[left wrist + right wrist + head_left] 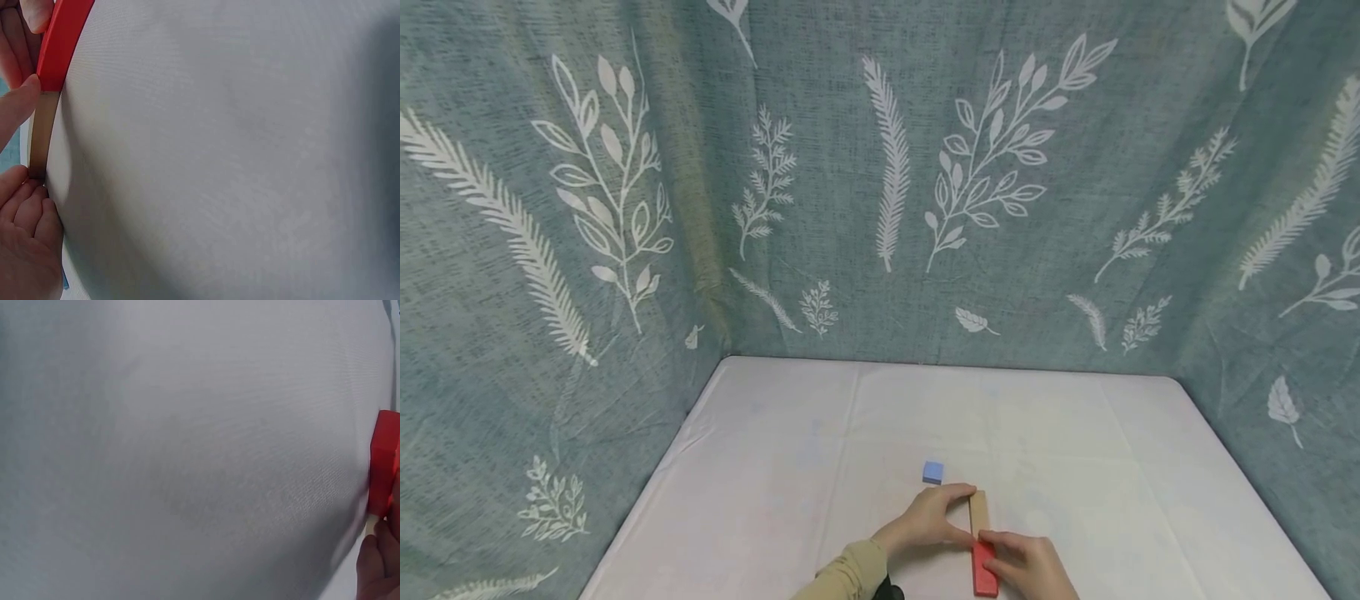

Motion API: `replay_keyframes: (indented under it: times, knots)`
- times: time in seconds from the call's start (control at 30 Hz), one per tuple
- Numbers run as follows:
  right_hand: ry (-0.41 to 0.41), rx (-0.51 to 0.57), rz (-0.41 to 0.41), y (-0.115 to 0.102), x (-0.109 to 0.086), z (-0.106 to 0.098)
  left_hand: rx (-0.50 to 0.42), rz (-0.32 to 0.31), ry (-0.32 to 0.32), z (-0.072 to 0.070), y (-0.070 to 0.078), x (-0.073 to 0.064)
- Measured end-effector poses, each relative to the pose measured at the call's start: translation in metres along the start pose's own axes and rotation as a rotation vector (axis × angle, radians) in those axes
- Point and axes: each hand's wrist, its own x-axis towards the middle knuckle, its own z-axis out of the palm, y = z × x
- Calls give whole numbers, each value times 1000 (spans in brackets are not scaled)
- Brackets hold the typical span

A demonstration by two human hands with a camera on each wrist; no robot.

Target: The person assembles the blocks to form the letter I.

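Observation:
In the head view, a plain wooden block (977,512) and a red block (985,571) lie end to end in one line on the white tabletop. My left hand (928,518) holds the wooden block lengthwise, fingertips at its far end and thumb by the seam with the red one. From the right side, my right hand (1030,562) grips the red block, its fingers near the seam and its thumb lower along the edge. The left wrist view shows the two blocks' ends meeting. Only part of the red block (382,465) shows in the right wrist view.
A small blue block (933,472) sits just beyond my left hand. White cloth covers the table (775,450). Green leaf-patterned curtains (820,167) hang behind it and along both sides.

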Motion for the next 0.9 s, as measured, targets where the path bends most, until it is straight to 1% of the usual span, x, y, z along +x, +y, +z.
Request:
replay_keyframes:
  times: [0.1, 0.33, 0.67, 0.8, 0.9]
  knots:
    - [-3, -1, -11, 1, 0, 0, 4, 13, 1, 1, -1, 0]
    - [-13, -1, -64, 2, 0, 0, -4, 6, 3, 1, -1, -2]
    - [-19, 1, -81, 2, 2, -1, -16, -5, -1, 1, 0, -1]
    - [-22, 1, -81, 2, 3, -1, -18, -26, -2, 0, 0, -1]
    - [-1, -16, -119, 3, 2, 0, -38, -44, 2, -1, -2, 0]
